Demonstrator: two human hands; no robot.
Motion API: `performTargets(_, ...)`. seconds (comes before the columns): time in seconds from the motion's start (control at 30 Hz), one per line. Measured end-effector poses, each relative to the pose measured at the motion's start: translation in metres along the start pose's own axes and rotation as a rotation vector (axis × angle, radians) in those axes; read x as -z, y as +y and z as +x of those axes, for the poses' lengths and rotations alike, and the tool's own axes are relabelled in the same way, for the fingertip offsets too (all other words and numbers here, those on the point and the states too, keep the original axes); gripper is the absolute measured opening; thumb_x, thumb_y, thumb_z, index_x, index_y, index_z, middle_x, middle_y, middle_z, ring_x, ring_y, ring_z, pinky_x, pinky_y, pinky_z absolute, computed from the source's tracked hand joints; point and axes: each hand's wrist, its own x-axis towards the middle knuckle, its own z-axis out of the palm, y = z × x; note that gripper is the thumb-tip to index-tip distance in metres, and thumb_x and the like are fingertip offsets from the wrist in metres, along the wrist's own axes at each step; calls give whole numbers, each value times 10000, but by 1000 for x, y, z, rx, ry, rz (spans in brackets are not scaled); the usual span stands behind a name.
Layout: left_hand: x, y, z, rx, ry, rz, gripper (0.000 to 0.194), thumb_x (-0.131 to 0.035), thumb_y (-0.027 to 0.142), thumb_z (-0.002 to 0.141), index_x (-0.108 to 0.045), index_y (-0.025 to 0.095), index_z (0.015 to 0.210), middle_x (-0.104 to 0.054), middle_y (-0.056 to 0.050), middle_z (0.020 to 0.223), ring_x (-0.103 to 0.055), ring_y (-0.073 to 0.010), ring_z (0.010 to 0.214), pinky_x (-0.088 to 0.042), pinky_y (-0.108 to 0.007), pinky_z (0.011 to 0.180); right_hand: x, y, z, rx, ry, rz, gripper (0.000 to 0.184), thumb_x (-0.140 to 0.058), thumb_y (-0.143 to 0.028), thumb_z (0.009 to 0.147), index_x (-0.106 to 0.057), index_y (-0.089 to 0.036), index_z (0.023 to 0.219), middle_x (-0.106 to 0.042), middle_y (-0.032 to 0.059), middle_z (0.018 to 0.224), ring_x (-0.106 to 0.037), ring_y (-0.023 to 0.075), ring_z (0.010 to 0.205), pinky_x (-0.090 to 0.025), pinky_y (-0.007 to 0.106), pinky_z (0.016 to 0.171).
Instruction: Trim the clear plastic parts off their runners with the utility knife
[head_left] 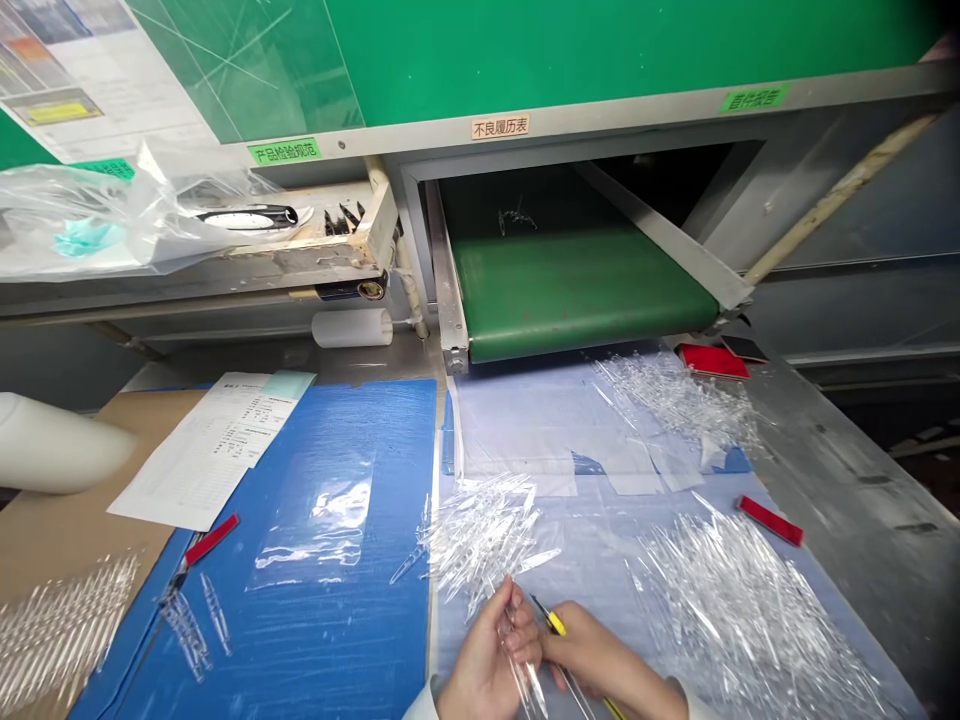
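Observation:
My left hand (493,655) is closed around a few long clear plastic pieces (529,685), which hang down past the palm. Right against it, my right hand (596,655) grips a slim yellow-and-black tool (556,623) with a dark pointed tip; its exact kind is unclear. The tool's tip points up and left, close beside the left fingers. Just beyond the hands lies a loose pile of clear plastic pieces (484,535). A larger heap of similar clear pieces (750,610) spreads out to the right.
A green conveyor belt (577,290) ends above the bench, carrying a small clear piece. Small clear scraps (682,400) lie below it. On the left are a blue mat (337,640), papers (202,450), rows of clear pieces (67,630) and a white roll (60,445).

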Motion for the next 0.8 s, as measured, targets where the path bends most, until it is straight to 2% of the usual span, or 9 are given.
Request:
performTargets(0.07,-3,-3,-3,-26,-45,26,344,-786,308,669,-503,121,612,-458,61,441,-307,3,310,-201,-106,324,-8,2,0,-53,-1,33,186,-540,-253,613,-485,-191,446,-386,-54,313,-237,60,258,-119,214,292)
performTargets(0.13,-9,-4,-9,-77,-97,61,404,-855,350,542,-521,127,584,-490,42,434,-311,-15,292,-192,-134,302,-9,2,-2,-77,14,79,188,-553,-291,609,-486,-186,469,-395,-47,338,-236,53,258,-121,209,290)
performTargets(0.23,-19,0,-21,-232,-149,69,388,-820,400,587,-526,147,570,-512,35,453,-337,-34,301,-234,-155,317,3,-4,-8,-10,109,169,290,-514,-456,661,-499,-177,583,-414,-46,429,-241,44,299,-161,202,322)
performTargets(0.33,-27,8,-28,-371,-48,28,362,-814,358,613,-517,154,576,-534,40,530,-413,-39,395,-350,-155,411,19,-20,-18,134,253,219,386,-441,-569,718,-493,-187,738,-392,-69,497,-243,56,360,-197,206,375)
performTargets(0.43,-32,10,-30,-309,61,118,343,-818,334,617,-536,139,609,-617,-21,703,-576,-103,611,-473,-208,587,27,-42,-29,257,264,181,336,-525,-520,722,-508,-184,702,-414,-63,479,-329,79,405,-261,220,426)
performTargets(0.53,-37,7,-32,-159,-18,347,356,-747,418,695,-602,125,837,-625,-48,812,-612,-148,721,-507,-286,678,26,-59,-38,332,205,132,285,-615,-441,686,-539,-170,639,-489,-34,498,-446,111,464,-344,240,494)
performTargets(0.6,-38,8,-33,-124,-80,481,453,-727,480,693,-579,137,949,-610,-23,756,-581,-112,623,-494,-252,598,25,-65,-40,362,196,122,266,-634,-412,690,-553,-165,637,-523,-20,522,-495,129,506,-369,249,532)
performTargets(0.67,-38,12,-33,-137,-114,565,457,-741,493,670,-553,149,903,-575,15,653,-492,-61,484,-405,-182,458,26,-67,-41,381,213,142,260,-610,-413,729,-557,-167,665,-518,-26,514,-486,121,508,-356,239,524)
performTargets(0.8,-39,24,-35,-174,-132,594,424,-794,431,622,-502,173,790,-400,113,486,-240,0,354,-194,-143,352,34,-70,-45,357,181,265,333,-483,-496,805,-541,-171,760,-519,-36,568,-346,59,395,-218,206,394)
